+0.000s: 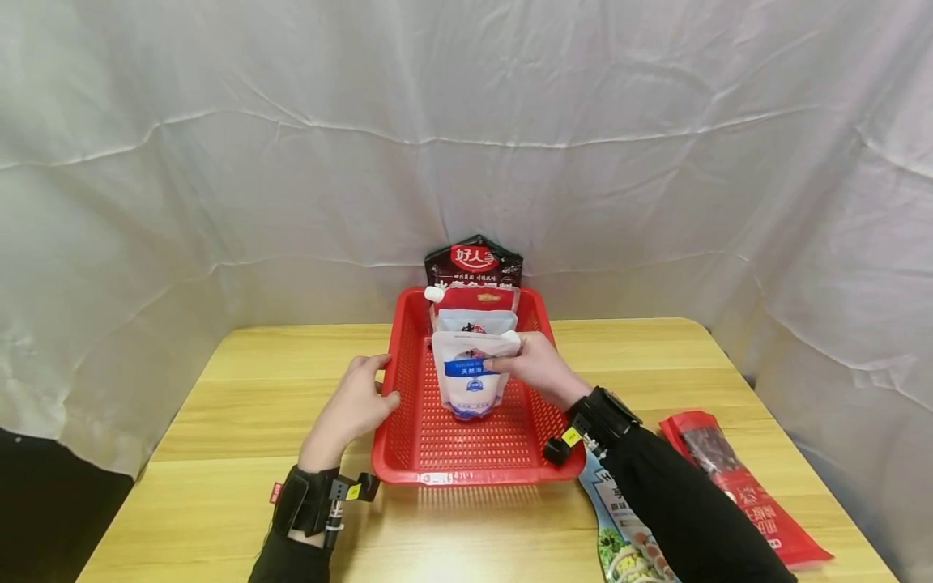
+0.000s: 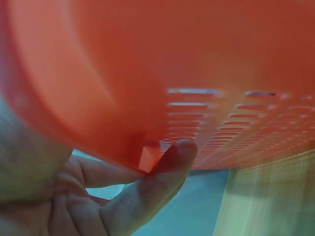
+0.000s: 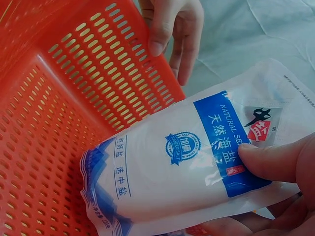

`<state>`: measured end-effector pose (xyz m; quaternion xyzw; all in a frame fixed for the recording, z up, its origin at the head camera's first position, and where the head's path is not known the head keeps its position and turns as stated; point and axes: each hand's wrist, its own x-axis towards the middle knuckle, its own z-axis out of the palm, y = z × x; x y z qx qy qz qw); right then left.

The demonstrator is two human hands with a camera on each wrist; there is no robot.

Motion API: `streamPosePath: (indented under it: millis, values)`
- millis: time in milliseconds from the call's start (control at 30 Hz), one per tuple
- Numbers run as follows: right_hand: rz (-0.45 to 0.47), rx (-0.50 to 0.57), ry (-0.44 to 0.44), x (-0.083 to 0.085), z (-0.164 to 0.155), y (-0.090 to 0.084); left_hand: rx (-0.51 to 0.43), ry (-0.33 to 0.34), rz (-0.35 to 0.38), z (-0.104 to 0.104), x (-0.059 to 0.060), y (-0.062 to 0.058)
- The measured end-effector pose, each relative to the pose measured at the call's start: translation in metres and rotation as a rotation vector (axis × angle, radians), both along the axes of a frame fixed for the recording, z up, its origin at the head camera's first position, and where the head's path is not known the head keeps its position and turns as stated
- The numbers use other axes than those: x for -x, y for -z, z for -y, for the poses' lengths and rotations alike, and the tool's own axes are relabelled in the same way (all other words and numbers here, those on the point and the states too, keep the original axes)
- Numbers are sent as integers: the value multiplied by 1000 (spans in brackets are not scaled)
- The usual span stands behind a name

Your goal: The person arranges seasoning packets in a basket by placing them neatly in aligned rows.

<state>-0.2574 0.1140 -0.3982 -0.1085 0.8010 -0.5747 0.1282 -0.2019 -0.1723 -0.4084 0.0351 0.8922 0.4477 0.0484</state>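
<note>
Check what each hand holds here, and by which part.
Right hand pinches the white salt bag at its top edge; left hand holds the red basket by its left rim.

A light wooden desk (image 1: 240, 421) with rounded far corners fills the lower part of the head view. Behind its far edge and along both side edges hangs a creased white cloth backdrop (image 1: 466, 146), evenly lit. At the lower left, beyond the cloth's hem, lies dark shadow (image 1: 44, 518).
</note>
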Motion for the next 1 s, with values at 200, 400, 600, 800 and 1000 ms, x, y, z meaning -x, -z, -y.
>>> streamPosePath:
  millis: [200,400,600,800,1000]
  values:
    - [11,-33,11,1,0,7,16,3,-10,-1,0,1]
    - [26,-32,6,3,-1,11,27,4,-17,-1,1,2]
    - [67,-4,-3,2,0,7,22,8,-15,0,1,3]
    - [80,-5,13,-2,-3,2,28,12,-16,-1,1,2]
    - [89,16,5,-4,-6,-1,40,13,-26,0,2,3]
